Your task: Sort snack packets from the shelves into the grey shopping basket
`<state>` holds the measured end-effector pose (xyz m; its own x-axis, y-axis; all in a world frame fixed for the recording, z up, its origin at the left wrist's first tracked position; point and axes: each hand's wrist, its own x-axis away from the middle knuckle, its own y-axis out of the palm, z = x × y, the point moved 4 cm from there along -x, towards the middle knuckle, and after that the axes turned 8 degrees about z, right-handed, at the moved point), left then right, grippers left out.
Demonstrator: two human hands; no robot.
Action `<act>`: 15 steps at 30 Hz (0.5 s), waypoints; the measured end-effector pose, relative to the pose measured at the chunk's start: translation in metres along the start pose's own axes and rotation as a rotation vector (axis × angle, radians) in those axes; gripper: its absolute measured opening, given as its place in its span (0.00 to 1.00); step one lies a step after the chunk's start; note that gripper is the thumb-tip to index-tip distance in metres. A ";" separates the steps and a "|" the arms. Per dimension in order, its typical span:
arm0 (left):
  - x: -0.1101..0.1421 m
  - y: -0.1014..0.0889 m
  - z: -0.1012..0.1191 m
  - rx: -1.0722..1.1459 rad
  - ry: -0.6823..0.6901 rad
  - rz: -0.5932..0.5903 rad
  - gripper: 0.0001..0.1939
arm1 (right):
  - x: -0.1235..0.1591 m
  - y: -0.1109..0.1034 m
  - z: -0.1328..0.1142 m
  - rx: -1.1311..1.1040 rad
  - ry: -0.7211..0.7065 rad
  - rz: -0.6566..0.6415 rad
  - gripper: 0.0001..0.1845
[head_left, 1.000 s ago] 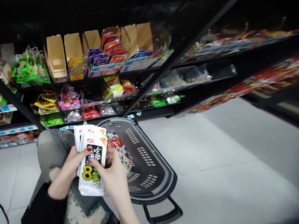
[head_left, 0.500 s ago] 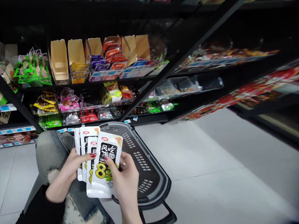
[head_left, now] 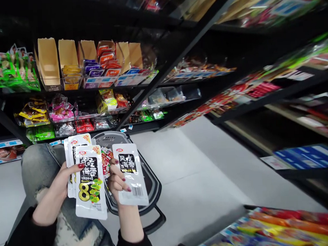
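My left hand (head_left: 64,180) is closed on a fanned stack of white snack packets (head_left: 91,191), thumb laid across the front one. Their fronts carry black label blocks and a large yellow figure 8. In my right hand (head_left: 117,179) is a single white snack packet (head_left: 133,191), its barcode side facing me and the fingers pressed over its left edge. Below and behind both hands lies a black-and-grey shopping basket (head_left: 153,190) on the floor. Red packaging (head_left: 107,161) shows in the gap between my hands, partly hidden by the packets.
Black shelves ahead hold snack bins: green packets (head_left: 15,71), cardboard boxes (head_left: 48,62), orange packets (head_left: 108,60) and yellow packets (head_left: 34,110). Another shelf unit with blue packs (head_left: 304,158) runs along the right. Colourful packets (head_left: 288,222) lie at bottom right. My knee (head_left: 35,168) is beside the basket.
My right hand has drawn one packet off the stack to the right and turned it barcode side up. The left hand keeps the others. The view has swung to the right.
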<state>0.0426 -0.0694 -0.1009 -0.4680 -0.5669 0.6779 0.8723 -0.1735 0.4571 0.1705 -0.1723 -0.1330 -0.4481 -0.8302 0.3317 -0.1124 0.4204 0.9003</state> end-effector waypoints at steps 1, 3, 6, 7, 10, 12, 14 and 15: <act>0.000 0.000 0.000 0.005 -0.003 0.012 0.33 | -0.003 0.003 0.001 0.007 -0.009 -0.008 0.05; 0.001 0.001 0.001 0.016 -0.013 0.048 0.29 | -0.009 0.008 0.001 0.042 -0.027 -0.024 0.05; 0.001 0.001 0.001 0.030 -0.026 0.075 0.25 | -0.017 0.012 -0.001 0.087 -0.031 -0.052 0.05; 0.001 0.001 0.001 0.032 -0.027 0.071 0.25 | -0.019 0.012 -0.001 0.101 -0.031 -0.055 0.06; 0.001 -0.001 0.001 0.037 -0.019 0.053 0.29 | -0.024 0.010 0.003 0.250 -0.074 -0.034 0.11; 0.001 -0.002 0.000 0.041 -0.012 0.031 0.32 | -0.029 0.009 0.008 0.451 -0.157 0.010 0.16; 0.000 -0.003 -0.001 0.050 -0.009 -0.005 0.33 | -0.032 0.011 0.015 0.626 -0.252 0.056 0.21; 0.000 -0.003 -0.002 0.053 -0.009 -0.019 0.34 | -0.032 0.013 0.019 0.687 -0.293 0.077 0.22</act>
<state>0.0407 -0.0700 -0.1034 -0.4861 -0.5569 0.6735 0.8545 -0.1412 0.4999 0.1665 -0.1329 -0.1375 -0.6841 -0.6979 0.2120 -0.5564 0.6873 0.4670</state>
